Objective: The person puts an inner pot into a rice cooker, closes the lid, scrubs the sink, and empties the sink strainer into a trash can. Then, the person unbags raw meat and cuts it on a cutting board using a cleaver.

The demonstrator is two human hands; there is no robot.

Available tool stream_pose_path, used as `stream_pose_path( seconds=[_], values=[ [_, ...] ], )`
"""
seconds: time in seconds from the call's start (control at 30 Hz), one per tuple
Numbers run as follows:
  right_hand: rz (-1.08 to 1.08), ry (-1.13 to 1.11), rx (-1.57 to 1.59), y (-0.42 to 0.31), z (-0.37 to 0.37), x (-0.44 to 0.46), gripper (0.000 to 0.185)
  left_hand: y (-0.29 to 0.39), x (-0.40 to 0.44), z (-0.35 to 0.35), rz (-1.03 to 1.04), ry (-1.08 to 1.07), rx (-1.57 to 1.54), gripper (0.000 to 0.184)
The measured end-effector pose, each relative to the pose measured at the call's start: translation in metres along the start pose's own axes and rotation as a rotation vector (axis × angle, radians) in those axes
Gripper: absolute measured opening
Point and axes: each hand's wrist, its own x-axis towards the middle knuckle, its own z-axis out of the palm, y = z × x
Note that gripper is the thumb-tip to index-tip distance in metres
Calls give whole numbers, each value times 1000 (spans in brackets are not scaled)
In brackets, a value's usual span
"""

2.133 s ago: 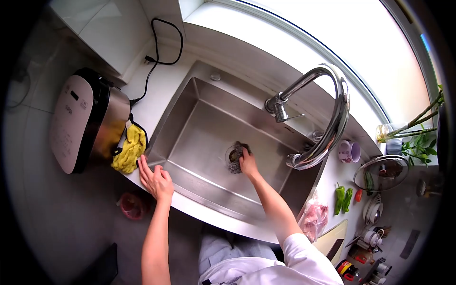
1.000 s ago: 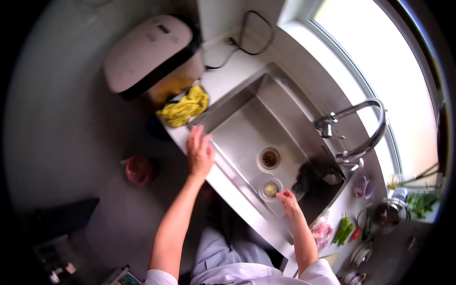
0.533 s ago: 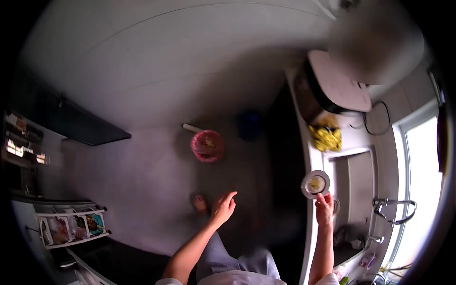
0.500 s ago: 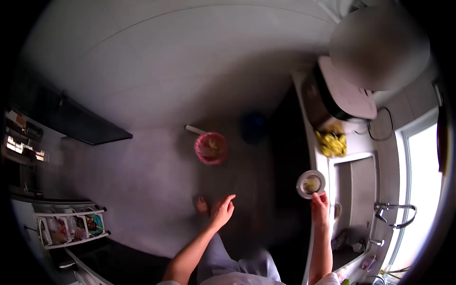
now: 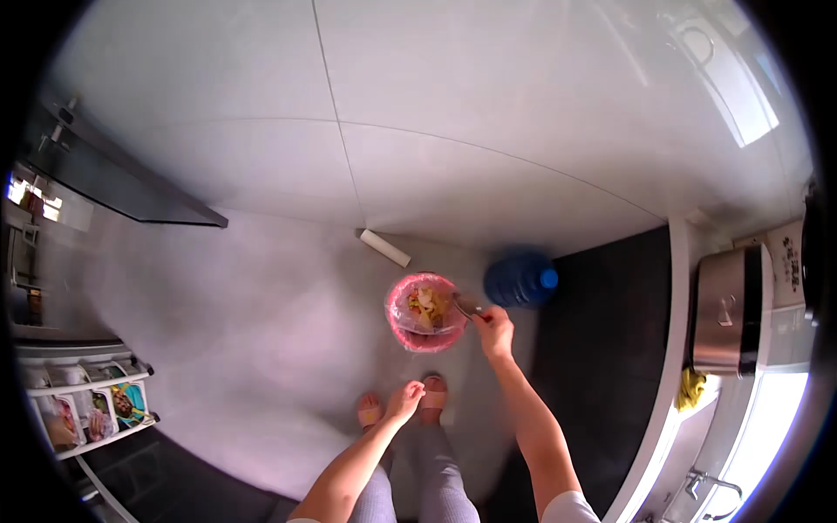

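Observation:
My right hand [image 5: 495,333] grips the rim of a sink strainer [image 5: 465,306], which is tilted nearly edge-on at the right side of the pink-lined trash bin [image 5: 393,324]. Food scraps [image 5: 426,304] lie inside the bin, on its clear and pink plastic lining. Whether any scraps cling to the strainer I cannot tell. Below the bin, above my slippered feet, my left hand [image 5: 405,402] hangs with its fingers curled together and nothing visible in them.
A large blue water bottle [image 5: 516,280] stands right of the bin, beside the dark cabinet. Behind the bin a white roll [image 5: 384,248] lies on the floor. The counter carries a metal appliance [image 5: 728,309] and a yellow cloth [image 5: 690,389]. Open fridge-door shelves [image 5: 91,410] are at left.
My right hand has carried the strainer from beside the sink down and left to the bin, tipping it from face-up to edge-on. The view has swung toward the floor; my left fingers have curled in.

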Motion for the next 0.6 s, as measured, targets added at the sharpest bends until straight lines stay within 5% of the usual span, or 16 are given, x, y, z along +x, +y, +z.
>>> stream_pose_path(
  seconds=[0.13,0.27,0.33,0.4,0.5,0.57,0.6],
  values=[
    [-605,-313,-380,33,62,40,14,-11,82,35,-348,-3,-525,34],
    [-813,-456,-495,62,89,54,11,-25,138,58,-581,81,-759,49],
    [-990,-663,-657,80,96,56,7,-43,171,48,-774,105,-1143,45],
    [-1051,-739,-749,94,101,59,7,-8,183,9,-633,221,-895,41],
    [-1136,-812,-800,82,115,70,8,-19,213,-43,-372,388,-933,45],
    [-1147,-825,-763,66,120,80,8,6,211,-69,79,585,-659,58],
    [-1208,-695,-760,57,124,88,9,7,212,-64,81,594,-661,58]
  ],
)
